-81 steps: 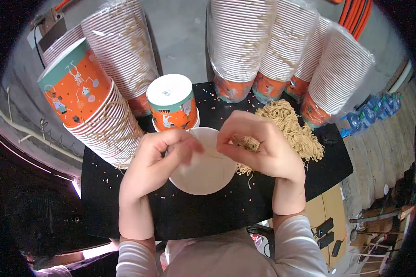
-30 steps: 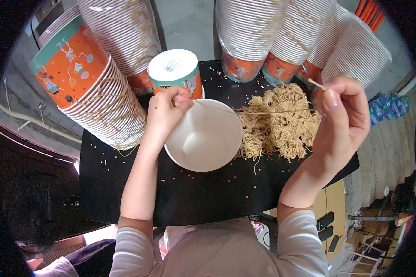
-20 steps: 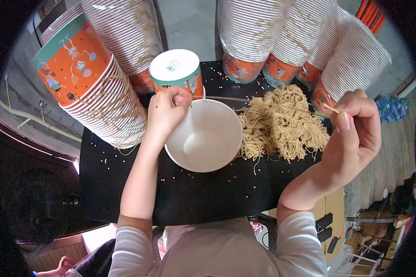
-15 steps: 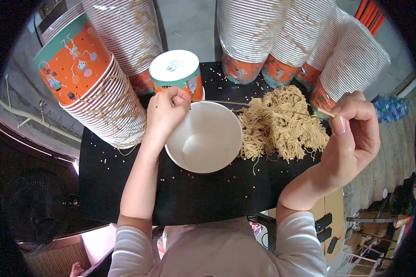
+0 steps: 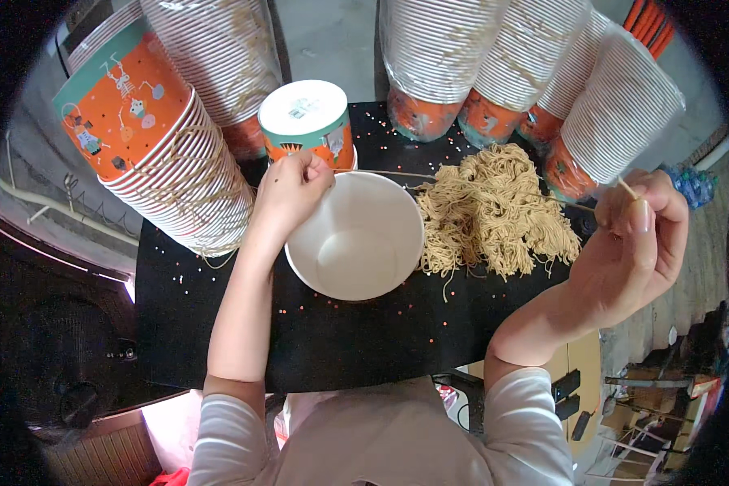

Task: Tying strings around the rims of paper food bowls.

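Observation:
A white paper bucket (image 5: 356, 259) sits in front of me on the black table, its open mouth turned toward me. My left hand (image 5: 293, 190) is closed in a pinch at the bucket's far left rim, gripping a thin tan cord (image 5: 397, 173). From there the cord runs right, past the far rim and across a heap of tan cords (image 5: 494, 215). Raised on the right, my right hand (image 5: 639, 243) pinches the other end between thumb and fingertips, a short tip sticking up. Whether the cord passes through the bucket's wall cannot be seen.
Behind the bucket stands an upside-down orange and green bucket (image 5: 306, 121). Tall nested stacks of buckets rise at the left (image 5: 178, 170) and, wrapped in clear plastic, at the back right (image 5: 441, 65). Small paper dots (image 5: 405, 308) are scattered over the black table (image 5: 332, 348).
My right hand has moved outward to the right, its cord tip now pointing more upward. My left hand stays at the rim, and the bucket has barely shifted.

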`<state>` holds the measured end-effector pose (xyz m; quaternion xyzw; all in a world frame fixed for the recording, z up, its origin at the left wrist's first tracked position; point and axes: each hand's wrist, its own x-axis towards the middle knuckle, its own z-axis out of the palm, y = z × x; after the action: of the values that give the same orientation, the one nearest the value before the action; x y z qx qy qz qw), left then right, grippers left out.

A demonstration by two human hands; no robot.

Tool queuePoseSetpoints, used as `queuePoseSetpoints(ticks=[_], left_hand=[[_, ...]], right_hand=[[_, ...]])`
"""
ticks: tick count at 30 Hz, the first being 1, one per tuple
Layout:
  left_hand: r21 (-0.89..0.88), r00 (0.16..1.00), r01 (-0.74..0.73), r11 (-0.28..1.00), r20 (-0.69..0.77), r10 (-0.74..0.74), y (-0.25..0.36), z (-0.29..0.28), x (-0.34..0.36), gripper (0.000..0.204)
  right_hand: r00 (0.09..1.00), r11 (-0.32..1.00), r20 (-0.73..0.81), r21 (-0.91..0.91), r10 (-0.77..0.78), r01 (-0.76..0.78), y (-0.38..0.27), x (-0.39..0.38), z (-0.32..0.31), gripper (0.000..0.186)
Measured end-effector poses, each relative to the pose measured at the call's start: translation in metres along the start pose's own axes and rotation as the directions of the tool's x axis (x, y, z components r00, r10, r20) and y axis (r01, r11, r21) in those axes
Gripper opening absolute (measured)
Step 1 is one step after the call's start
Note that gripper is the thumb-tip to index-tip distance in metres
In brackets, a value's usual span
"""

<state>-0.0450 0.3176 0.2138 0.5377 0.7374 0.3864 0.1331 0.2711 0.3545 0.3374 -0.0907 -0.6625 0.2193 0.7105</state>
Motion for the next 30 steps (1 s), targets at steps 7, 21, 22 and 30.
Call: queuePoseSetpoints(ticks=[7, 21, 22, 30], left_hand=[[0.211, 0.916, -0.355, 0.911, -0.115, 0.384, 0.035, -0.017, -0.025, 0.027], [-0.087, 0.858, -0.199, 0.976, 0.465, 0.216, 0.086, -0.041, -0.061, 0.047], [-0.139, 0.884, -0.197, 0.971, 0.403, 0.237, 0.086, -0.044, -0.061, 0.046], [-0.443, 0.96, -0.136, 0.886, 0.162, 0.229, 0.09, -0.049, -0.071, 0.045]], right_hand=[[0.945, 0.942, 0.292, -0.332, 0.147, -0.045, -0.011, -0.005, 0.027, 0.008], [0.75, 0.957, 0.662, -0.212, -0.01, 0.2, 0.003, -0.003, 0.027, 0.021], [0.747, 0.952, 0.664, -0.248, 0.031, 0.181, 0.0, -0.005, 0.03, 0.022], [0.763, 0.902, 0.645, -0.358, 0.05, 0.243, -0.001, -0.015, 0.053, 0.022]])
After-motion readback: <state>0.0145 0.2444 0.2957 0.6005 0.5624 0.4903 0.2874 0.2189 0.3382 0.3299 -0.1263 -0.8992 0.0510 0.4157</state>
